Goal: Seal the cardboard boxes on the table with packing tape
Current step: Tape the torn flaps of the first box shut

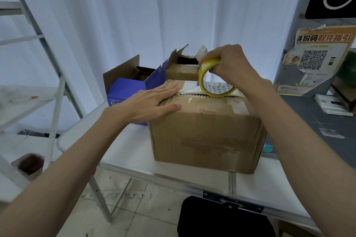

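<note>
My right hand [229, 63] pinches the yellow tape roll [213, 78], stood on edge on top of the big box [206, 132] at the flap seam; left hand [152, 103] lies flat, fingers straight, pressing the left flaps down. The box sits on the white table [133, 152], near edge. To do this well I'd guess: keep the flaps butted under my left palm, stick the tape end past the box edge, run the roll straight along the seam, smooth behind. Two more boxes behind, flaps open: blue box [125, 90], small box [183, 70]. Readable: orange poster [317, 57] on the right, big characters "取件指引", QR code below. Printed tape on box top, text too small
</note>
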Motion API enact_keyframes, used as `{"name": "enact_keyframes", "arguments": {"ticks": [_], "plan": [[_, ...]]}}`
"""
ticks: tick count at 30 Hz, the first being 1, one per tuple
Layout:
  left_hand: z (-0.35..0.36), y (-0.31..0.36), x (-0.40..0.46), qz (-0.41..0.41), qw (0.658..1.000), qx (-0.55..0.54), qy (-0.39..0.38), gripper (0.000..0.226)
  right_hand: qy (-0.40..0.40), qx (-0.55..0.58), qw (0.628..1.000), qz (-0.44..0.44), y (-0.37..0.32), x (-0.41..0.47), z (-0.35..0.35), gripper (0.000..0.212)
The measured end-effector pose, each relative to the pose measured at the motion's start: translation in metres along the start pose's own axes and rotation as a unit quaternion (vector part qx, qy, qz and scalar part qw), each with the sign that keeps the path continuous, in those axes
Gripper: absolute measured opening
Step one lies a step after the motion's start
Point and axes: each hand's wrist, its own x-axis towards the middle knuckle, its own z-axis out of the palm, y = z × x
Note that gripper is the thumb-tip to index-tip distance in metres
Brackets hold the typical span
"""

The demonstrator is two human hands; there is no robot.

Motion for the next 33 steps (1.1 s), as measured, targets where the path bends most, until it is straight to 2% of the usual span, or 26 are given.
{"name": "enact_keyframes", "arguments": {"ticks": [6, 10, 13, 17, 20, 23, 25, 29, 33], "plan": [[-0.003, 0.004, 0.005, -0.005, 0.999, 0.046, -0.020, 0.071, -0.028, -0.009, 1.000, -0.012, -0.001, -0.004, 0.005, 0.030], [-0.003, 0.015, 0.010, 0.006, 0.998, 0.056, -0.036, 0.096, -0.044, 0.010, 0.999, -0.013, 0.002, -0.007, 0.003, 0.039], [0.000, 0.028, 0.012, -0.020, 0.999, 0.027, -0.015, 0.109, -0.014, 0.040, 0.999, -0.013, 0.006, -0.016, 0.001, 0.048], [0.010, 0.049, 0.021, -0.023, 0.998, 0.042, -0.033, 0.124, 0.012, 0.143, 0.988, 0.057, 0.023, -0.037, -0.002, 0.056], [0.014, 0.058, 0.030, 0.000, 0.999, 0.040, -0.032, 0.129, -0.054, 0.191, 0.971, 0.133, 0.038, -0.046, -0.007, 0.041], [0.013, 0.056, 0.034, -0.018, 0.999, 0.022, -0.030, 0.137, -0.122, 0.157, 0.973, 0.120, 0.047, -0.047, -0.015, 0.022], [0.014, 0.054, 0.034, -0.038, 0.998, 0.026, -0.033, 0.142, -0.145, 0.154, 0.971, 0.113, 0.050, -0.050, -0.017, 0.018], [0.016, 0.054, 0.032, -0.043, 0.998, 0.038, -0.031, 0.142, -0.130, 0.189, 0.968, 0.103, 0.049, -0.055, -0.017, 0.013], [0.016, 0.055, 0.031, -0.042, 0.997, 0.049, -0.038, 0.143, -0.091, 0.152, 0.979, 0.102, 0.045, -0.055, -0.014, 0.009]]}}
